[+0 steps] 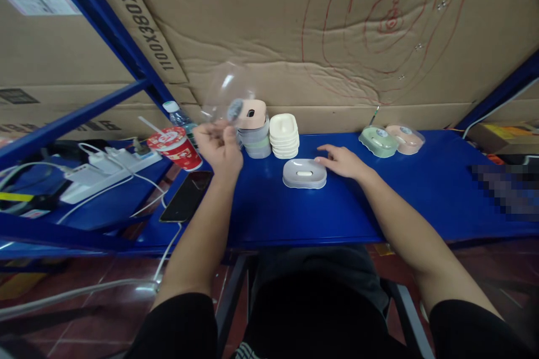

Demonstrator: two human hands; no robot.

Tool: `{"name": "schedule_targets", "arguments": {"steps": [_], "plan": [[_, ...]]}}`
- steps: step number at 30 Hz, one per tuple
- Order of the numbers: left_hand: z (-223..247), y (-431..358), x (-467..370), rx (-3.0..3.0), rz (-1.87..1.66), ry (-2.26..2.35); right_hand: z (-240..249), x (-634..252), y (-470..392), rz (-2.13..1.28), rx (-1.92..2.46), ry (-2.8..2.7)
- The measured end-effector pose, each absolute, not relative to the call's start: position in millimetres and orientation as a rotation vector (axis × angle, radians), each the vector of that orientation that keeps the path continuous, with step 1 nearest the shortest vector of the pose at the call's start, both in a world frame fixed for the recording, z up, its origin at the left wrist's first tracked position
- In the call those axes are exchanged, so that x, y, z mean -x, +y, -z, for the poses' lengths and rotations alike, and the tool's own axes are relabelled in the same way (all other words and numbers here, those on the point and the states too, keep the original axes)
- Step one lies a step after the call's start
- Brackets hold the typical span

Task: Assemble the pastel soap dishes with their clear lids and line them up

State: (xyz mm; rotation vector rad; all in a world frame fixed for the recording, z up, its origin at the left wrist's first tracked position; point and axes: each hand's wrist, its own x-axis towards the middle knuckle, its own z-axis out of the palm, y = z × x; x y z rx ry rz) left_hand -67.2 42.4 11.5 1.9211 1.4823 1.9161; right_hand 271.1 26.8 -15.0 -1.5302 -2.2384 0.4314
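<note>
My left hand is raised at the left, its fingers pinched on a clear plastic cover that bears a round greyish sticker. The cover is tilted and see-through, in front of the cardboard. On the blue table sits a grey oval soap dish with a white slot-shaped piece in its middle. Beside its right rim rests my right hand, fingers stretched out and thumb at the rim; whether it touches is unclear. Behind the dish stand a stack of cream dishes and a stack of grey, green and peach dishes.
Covered green and peach dishes stand at the back right. To the left are a red paper cup with a straw, a bottle, a phone and a power strip with cables. Cardboard walls the back.
</note>
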Motion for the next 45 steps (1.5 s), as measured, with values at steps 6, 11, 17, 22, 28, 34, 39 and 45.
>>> {"name": "schedule_targets", "arguments": {"steps": [6, 11, 17, 22, 28, 34, 39, 45], "plan": [[10.1, 18.5, 7.2, -1.709, -1.423, 0.957, 5.4, -268.8, 22.5, -0.684, 1.188, -1.845], [24.6, 23.2, -0.3, -1.71, -1.216, 1.051, 6.4, -266.5, 23.2, -0.723, 1.257, -1.781], [12.5, 23.4, 15.1, -2.115, -0.784, 1.484, 9.5, -267.8, 26.4, -0.95, 1.441, -1.87], [3.4, 18.5, 11.2, -2.216, -0.478, 1.559, 14.7, -272.2, 31.1, -0.992, 1.536, -1.983], [3.6, 20.7, 9.0, -2.252, -0.18, 1.638, 20.5, -273.7, 32.7, -1.005, 1.621, -2.07], [9.0, 22.3, 8.7, -2.274, -0.155, 1.59, 21.7, -273.7, 32.0, -1.004, 1.655, -2.14], [15.2, 24.1, 9.8, -2.299, -0.192, 1.575, 23.1, -274.6, 31.9, -0.996, 1.611, -2.169], [17.8, 25.3, 10.8, -2.31, -0.166, 1.543, 22.8, -275.6, 31.4, -1.003, 1.558, -2.186]]}}
